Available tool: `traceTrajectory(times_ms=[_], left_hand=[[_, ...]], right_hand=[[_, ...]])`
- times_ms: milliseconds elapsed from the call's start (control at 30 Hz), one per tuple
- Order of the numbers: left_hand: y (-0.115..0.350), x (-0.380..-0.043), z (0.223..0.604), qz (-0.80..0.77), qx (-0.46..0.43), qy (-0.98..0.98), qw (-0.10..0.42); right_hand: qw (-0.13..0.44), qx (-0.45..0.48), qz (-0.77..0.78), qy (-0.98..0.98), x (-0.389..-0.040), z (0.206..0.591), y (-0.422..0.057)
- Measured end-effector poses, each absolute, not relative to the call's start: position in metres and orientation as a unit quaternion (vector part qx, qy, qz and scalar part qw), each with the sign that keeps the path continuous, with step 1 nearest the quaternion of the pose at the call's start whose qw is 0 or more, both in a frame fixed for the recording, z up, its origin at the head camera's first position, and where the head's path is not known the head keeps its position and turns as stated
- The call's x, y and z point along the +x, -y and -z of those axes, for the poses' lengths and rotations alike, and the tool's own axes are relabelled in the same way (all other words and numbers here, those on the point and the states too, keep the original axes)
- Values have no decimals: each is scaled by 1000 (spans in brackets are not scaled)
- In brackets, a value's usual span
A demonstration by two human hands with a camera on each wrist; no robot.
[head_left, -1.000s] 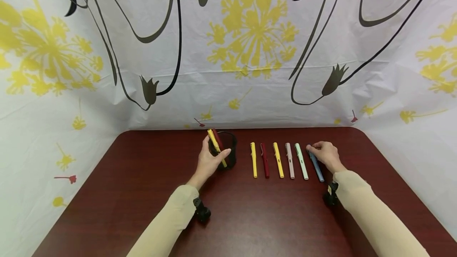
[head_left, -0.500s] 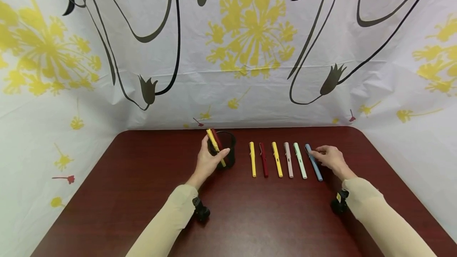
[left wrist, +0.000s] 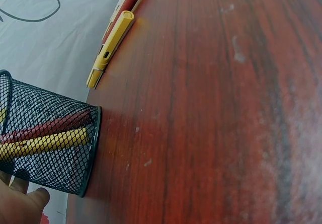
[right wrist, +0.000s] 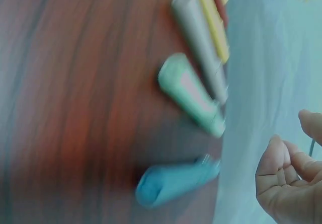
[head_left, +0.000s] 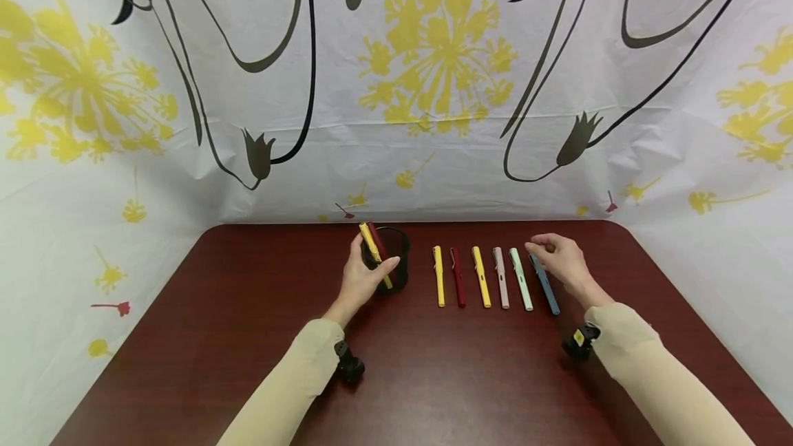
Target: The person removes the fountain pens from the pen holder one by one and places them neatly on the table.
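Observation:
My left hand [head_left: 358, 282] grips a black mesh pen cup [head_left: 400, 253] from its left side, thumb across the front. A yellow pen [left wrist: 55, 142] and a dark red pen [left wrist: 50, 125] lean inside the cup. My right hand [head_left: 562, 263] hovers over the top end of a blue pen [head_left: 546, 289], fingers loosely curled and holding nothing. In the right wrist view the thumb [right wrist: 313, 124] stands apart from the fingers, and the blue pen lies clear of them on the table.
Left of the blue pen lie a mint green pen [head_left: 522, 281], a pinkish-grey pen [head_left: 502, 279], a yellow pen [head_left: 481, 278], a dark red pen [head_left: 458, 279] and another yellow pen [head_left: 438, 278]. A patterned cloth [head_left: 446, 177] hangs behind the brown table [head_left: 434, 377].
My right hand first lets go of the blue pen and draws back right, then rises and shifts left over its top end. The left hand stays on the pen cup.

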State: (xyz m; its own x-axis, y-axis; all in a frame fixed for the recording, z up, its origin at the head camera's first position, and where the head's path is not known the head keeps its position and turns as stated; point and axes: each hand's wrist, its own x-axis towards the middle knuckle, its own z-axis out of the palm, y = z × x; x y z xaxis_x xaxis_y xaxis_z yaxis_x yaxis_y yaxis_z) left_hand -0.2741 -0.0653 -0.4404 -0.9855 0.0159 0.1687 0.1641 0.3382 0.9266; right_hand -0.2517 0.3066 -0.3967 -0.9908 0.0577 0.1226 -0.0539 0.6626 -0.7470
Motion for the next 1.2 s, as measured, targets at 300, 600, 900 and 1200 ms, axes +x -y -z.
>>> traceTrajectory(times_ms=[300, 600, 900, 1200], left_hand=[[66, -273, 440, 578, -60, 812, 57], [66, -273, 441, 580, -60, 810, 57], [66, -275, 442, 588, -65, 804, 60], [67, -275, 442, 592, -70, 800, 60]], right_hand=[[57, 49, -509, 857, -261, 382, -248], [34, 87, -582, 808, -273, 373, -182], [19, 128, -592, 795, -283, 366, -128], [14, 144, -561, 815, -294, 362, -90]])
